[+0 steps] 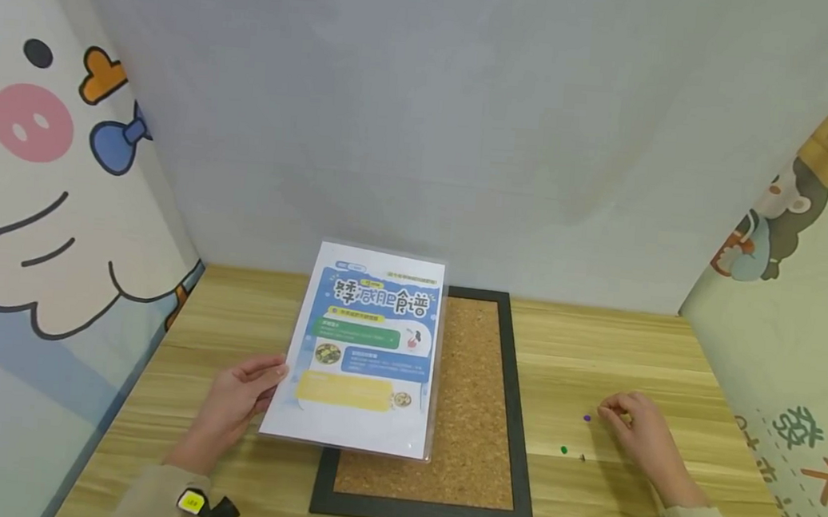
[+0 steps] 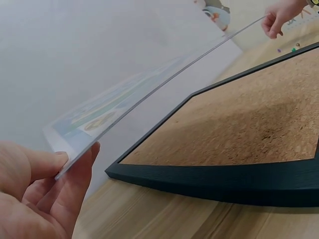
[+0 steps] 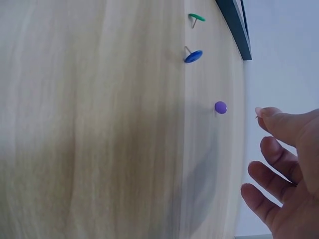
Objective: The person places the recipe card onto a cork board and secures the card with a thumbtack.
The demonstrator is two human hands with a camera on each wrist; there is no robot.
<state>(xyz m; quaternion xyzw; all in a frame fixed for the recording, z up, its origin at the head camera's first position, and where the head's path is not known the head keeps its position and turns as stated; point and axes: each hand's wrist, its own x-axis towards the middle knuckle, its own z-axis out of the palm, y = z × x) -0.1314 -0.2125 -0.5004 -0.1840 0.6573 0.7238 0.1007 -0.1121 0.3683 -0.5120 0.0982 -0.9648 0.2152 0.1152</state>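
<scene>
My left hand (image 1: 234, 402) pinches the left edge of a laminated printed sheet (image 1: 364, 351) between thumb and fingers. The sheet is tilted above a cork board (image 1: 473, 391) with a black frame and covers much of its left side. Right of the board, my right hand (image 1: 636, 434) is raised over the table with thumb and index finger pressed together. A thin point shows at those fingertips in the right wrist view, like a thumbtack's pin; its head is hidden. Near this hand lie a purple thumbtack (image 3: 221, 107), a blue thumbtack (image 3: 193, 56) and a green thumbtack (image 3: 197, 17).
The wood-grain table (image 1: 617, 345) extends on both sides of the board. A plain pale backdrop (image 1: 466, 134) rises behind it. Printed cartoon panels stand at the left (image 1: 66, 186) and right (image 1: 796, 261). Each wrist wears a strapped device.
</scene>
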